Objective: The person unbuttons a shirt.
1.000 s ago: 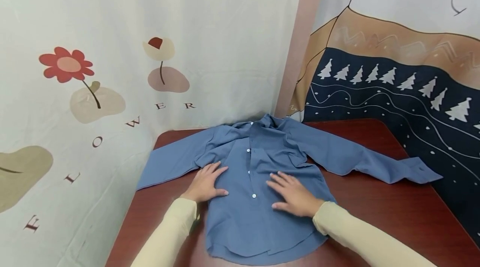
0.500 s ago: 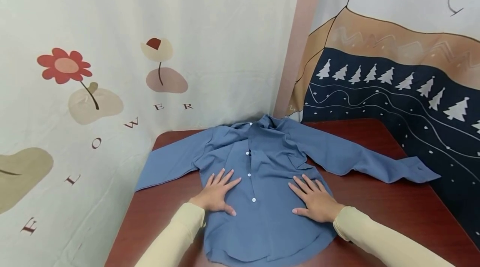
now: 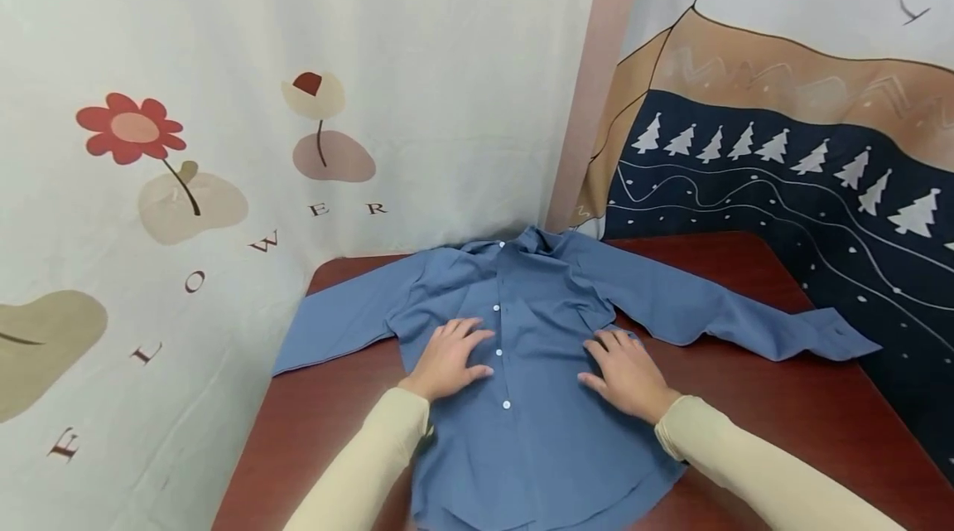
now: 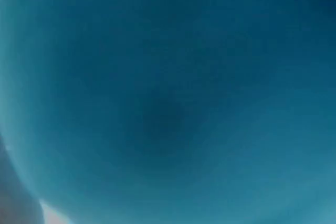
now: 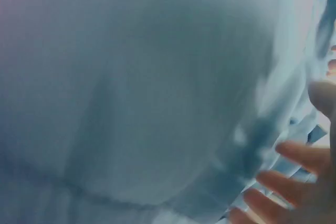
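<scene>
A blue button-up shirt (image 3: 540,452) lies front up, with its collar (image 3: 540,239) at the far side and both sleeves spread outward. White buttons run down its front. On the left half of the shirt's body is my left hand (image 3: 450,361), fingers extended and slightly spread beside the button line. My right hand (image 3: 628,374) is over the right half, its fingers a little bent and pointing away from me. Neither hand grips the cloth. In the right wrist view, several fingers (image 5: 294,187) show at the right edge. Only blurred blue cloth (image 4: 168,77) fills the left wrist view.
The shirt lies on a dark red wooden table (image 3: 320,423). A pale curtain (image 3: 462,84) with printed flowers and letters hangs behind the table and along its left. To the right hangs a navy curtain (image 3: 782,191) with white trees.
Both hands first slid apart over the shirt, the right one outward. Since then they have moved farther up toward the collar, with the left hand shifting right toward the buttons.
</scene>
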Demonstrator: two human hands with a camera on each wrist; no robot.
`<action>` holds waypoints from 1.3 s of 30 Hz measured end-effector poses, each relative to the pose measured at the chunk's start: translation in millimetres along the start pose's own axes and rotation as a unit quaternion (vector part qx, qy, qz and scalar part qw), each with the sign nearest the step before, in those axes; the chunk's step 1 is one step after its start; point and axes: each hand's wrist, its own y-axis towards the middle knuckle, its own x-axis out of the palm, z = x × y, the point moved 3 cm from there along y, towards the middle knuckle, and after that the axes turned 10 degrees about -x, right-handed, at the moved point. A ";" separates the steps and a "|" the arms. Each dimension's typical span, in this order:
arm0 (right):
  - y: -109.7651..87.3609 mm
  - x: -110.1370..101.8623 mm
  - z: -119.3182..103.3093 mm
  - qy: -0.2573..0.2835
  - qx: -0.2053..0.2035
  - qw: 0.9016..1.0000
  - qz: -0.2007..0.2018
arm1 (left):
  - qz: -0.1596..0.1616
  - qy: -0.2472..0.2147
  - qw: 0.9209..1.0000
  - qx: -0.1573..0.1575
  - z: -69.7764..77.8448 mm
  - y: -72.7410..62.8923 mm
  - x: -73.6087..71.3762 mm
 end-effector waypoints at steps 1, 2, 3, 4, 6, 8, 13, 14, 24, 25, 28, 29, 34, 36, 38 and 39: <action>-0.8 1.8 3.8 0.007 0.017 1.000 -0.026 | -0.020 0.001 1.000 -0.005 1.6 3.8 2.6; -2.7 3.8 6.9 0.019 0.033 0.998 -0.056 | -0.040 0.003 0.999 -0.011 2.8 6.6 5.1; -5.4 5.6 9.2 0.035 0.049 0.994 -0.088 | -0.065 0.003 0.998 -0.022 3.3 8.3 7.7; -8.5 7.0 11.0 0.052 0.064 0.990 -0.116 | -0.088 0.006 0.996 -0.034 2.8 9.0 10.5; -15.7 8.2 13.4 0.075 0.089 0.980 -0.162 | -0.129 0.016 0.990 -0.056 0.9 7.9 15.4; -22.4 5.5 13.9 0.082 0.103 0.973 -0.189 | -0.160 0.017 0.985 -0.065 -0.5 4.6 18.2; -29.9 -7.6 6.9 0.034 0.077 0.976 -0.200 | -0.177 0.010 0.984 -0.031 0.9 -6.6 16.1; -28.2 -9.7 5.7 0.019 0.062 0.982 -0.176 | -0.160 0.007 0.987 -0.021 1.4 -7.6 14.3; 9.7 5.1 26.1 0.083 -0.030 0.995 -0.036 | -0.025 0.033 0.997 -0.062 -11.9 -2.9 7.1; 11.5 7.0 32.4 0.094 -0.020 0.994 -0.051 | -0.042 0.034 0.996 -0.073 -14.3 -3.3 7.8; 12.2 9.2 54.1 0.119 0.015 0.989 -0.085 | -0.085 0.015 0.992 -0.093 -19.6 -6.1 10.2; 11.4 9.4 61.5 0.123 0.026 0.988 -0.091 | -0.095 0.009 0.991 -0.096 -20.7 -7.5 11.5; 9.5 6.8 89.0 0.106 0.067 0.986 -0.106 | -0.116 -0.002 0.989 -0.091 -22.1 -13.9 14.1; 10.7 4.6 89.8 0.071 0.070 0.990 -0.096 | -0.126 0.000 0.988 -0.088 -20.8 -16.7 14.2; 13.4 2.4 82.9 0.030 0.063 0.995 -0.065 | -0.130 0.004 0.988 -0.083 -19.3 -19.6 14.4; 15.9 0.8 76.1 0.014 0.054 0.997 -0.044 | -0.126 0.006 0.989 -0.078 -18.5 -20.3 14.5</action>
